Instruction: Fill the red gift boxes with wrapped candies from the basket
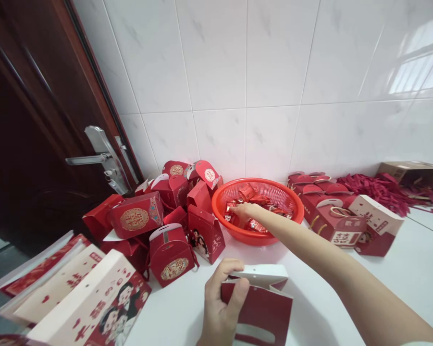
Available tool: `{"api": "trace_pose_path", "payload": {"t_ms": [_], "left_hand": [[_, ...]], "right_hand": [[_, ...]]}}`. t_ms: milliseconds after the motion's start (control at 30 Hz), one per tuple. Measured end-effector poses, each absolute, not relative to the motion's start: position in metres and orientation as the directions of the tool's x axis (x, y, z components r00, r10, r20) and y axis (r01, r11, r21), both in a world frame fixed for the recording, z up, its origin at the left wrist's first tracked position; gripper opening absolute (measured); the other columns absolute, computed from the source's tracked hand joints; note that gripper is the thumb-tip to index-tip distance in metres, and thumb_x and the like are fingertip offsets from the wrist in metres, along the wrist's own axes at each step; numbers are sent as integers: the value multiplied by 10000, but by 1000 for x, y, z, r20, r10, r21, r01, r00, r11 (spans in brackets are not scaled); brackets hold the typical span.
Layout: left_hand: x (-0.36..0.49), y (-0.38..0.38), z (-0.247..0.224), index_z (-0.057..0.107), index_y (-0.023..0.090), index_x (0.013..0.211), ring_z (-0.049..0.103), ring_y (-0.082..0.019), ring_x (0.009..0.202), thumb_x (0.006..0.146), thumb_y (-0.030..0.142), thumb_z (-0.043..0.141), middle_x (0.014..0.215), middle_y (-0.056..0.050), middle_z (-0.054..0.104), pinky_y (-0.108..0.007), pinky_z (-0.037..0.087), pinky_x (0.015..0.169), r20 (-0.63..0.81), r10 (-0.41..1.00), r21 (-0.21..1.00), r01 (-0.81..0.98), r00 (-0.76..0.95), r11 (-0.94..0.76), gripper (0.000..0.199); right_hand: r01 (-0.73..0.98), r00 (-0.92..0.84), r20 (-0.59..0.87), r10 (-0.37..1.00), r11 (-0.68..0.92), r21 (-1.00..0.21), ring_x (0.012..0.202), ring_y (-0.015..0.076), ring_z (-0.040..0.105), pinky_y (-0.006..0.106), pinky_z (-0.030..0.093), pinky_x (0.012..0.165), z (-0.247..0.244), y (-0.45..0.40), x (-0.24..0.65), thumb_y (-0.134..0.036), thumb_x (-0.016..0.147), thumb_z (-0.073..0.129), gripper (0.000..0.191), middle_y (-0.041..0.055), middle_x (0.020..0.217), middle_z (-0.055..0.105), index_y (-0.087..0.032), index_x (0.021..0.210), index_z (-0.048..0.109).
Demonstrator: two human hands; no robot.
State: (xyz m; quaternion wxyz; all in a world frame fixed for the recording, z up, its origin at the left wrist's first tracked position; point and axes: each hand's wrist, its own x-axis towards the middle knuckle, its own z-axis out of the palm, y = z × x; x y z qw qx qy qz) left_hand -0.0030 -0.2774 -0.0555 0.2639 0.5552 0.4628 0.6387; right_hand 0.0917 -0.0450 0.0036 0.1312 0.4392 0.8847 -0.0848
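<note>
Near the front edge, my left hand (223,298) grips the upper side of a red paper gift box (263,310), thumb in front and fingers behind. The box's top is open, showing a white inner flap. My right hand (244,213) reaches across into a red plastic colander basket (295,211). Its fingers are bent down among red wrapped candies (258,226); the fingertips are partly hidden, and what they pinch cannot be made out.
Red gift boxes (173,262) are piled left of the basket, with flat-folded boxes (90,302) in front. More boxes (340,223) stand to the right, beside dark red shredded paper (377,190) and a cardboard carton (411,168). A tiled wall (219,139) backs the white table; a door handle (88,159) is at left.
</note>
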Motion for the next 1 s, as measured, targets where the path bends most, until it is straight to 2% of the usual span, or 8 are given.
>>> {"api": "trace_pose_path", "payload": {"t_ms": [167, 333, 433, 500, 633, 767, 1000], "left_hand": [[-10, -275, -59, 707, 209, 906, 701, -212, 858, 897, 470, 647, 912, -45, 736, -265, 558, 775, 506, 847, 855, 218, -160, -470, 268], [-13, -274, -62, 697, 222, 945, 709, -192, 867, 920, 414, 632, 928, -30, 732, -237, 562, 775, 542, 830, 830, 242, -130, -503, 204], [-14, -274, -63, 698, 219, 941, 711, -196, 869, 918, 417, 634, 927, -34, 736, -241, 566, 778, 540, 830, 830, 251, -137, -498, 209], [-13, -274, -64, 702, 215, 939, 714, -204, 869, 910, 423, 643, 926, -40, 740, -249, 570, 777, 538, 830, 831, 254, -145, -494, 218], [-14, -274, -64, 705, 215, 941, 716, -203, 858, 900, 436, 652, 924, -40, 744, -248, 572, 769, 537, 828, 834, 248, -159, -493, 231], [-15, -274, -64, 703, 214, 949, 716, -198, 853, 906, 431, 646, 922, -36, 742, -243, 571, 766, 534, 832, 835, 250, -150, -490, 229], [-13, -274, -63, 696, 221, 954, 710, -192, 849, 920, 423, 629, 922, -31, 736, -235, 566, 755, 529, 839, 837, 244, -127, -490, 216]], "right_hand": [[743, -628, -332, 704, 669, 12, 1187, 349, 651, 351, 542, 930, 12, -54, 89, -203, 750, 772, 552, 181, 1332, 657, -134, 1288, 670], [714, -648, -336, 683, 699, 44, 1201, 327, 649, 368, 532, 952, 10, -58, 88, -200, 752, 778, 624, 127, 1369, 646, -255, 1355, 630], [706, -643, -333, 690, 702, 92, 1241, 376, 613, 420, 503, 999, 6, -56, 85, -131, 685, 808, 542, 185, 1295, 677, -175, 1217, 717], [705, -642, -325, 694, 702, 106, 1231, 377, 618, 409, 502, 993, 5, -54, 84, -97, 673, 802, 493, 205, 1244, 695, -134, 1160, 734], [712, -632, -337, 698, 695, 101, 1078, 324, 703, 344, 539, 879, 5, -52, 87, -124, 775, 730, 387, 196, 1174, 726, -109, 1162, 728], [721, -619, -346, 705, 685, 106, 1040, 324, 710, 335, 538, 811, 8, -48, 97, -133, 847, 644, 355, 210, 1163, 725, -76, 1189, 717], [685, -662, -409, 628, 729, 12, 1045, 278, 688, 273, 501, 770, 6, -42, 102, -232, 769, 771, 480, 88, 1164, 740, -205, 1244, 706]]}}
